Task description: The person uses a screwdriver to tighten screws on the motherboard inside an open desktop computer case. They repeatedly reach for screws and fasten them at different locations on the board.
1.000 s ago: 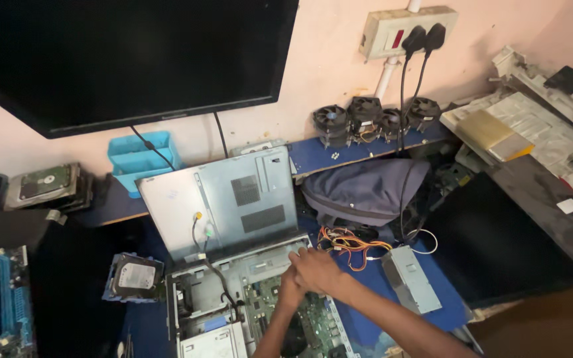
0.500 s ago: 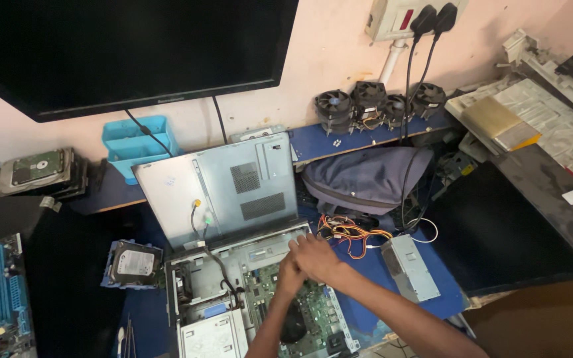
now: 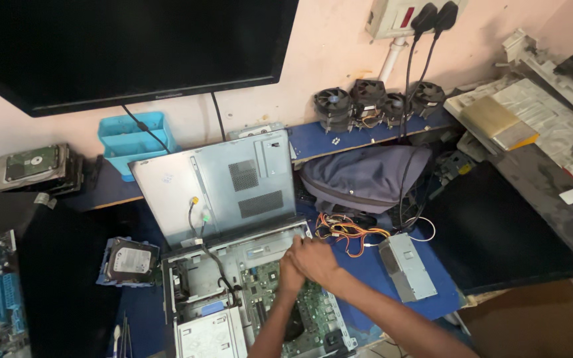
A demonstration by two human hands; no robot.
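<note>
An open desktop computer case lies on the blue table, its grey side panel propped upright behind it. Inside it lies a green motherboard. My right hand rests over the back right corner of the case, fingers curled down onto the board. My left hand sits just under it, mostly covered, fingers pressed into the same spot. What the fingers grip is hidden.
A power supply with coloured wires lies to the right of the case. A grey bag, several cooling fans, a hard drive, a blue bin and a large black monitor surround it.
The view has shifted slightly; both hands stay at the same corner of the case, moving a little toward the back edge.
</note>
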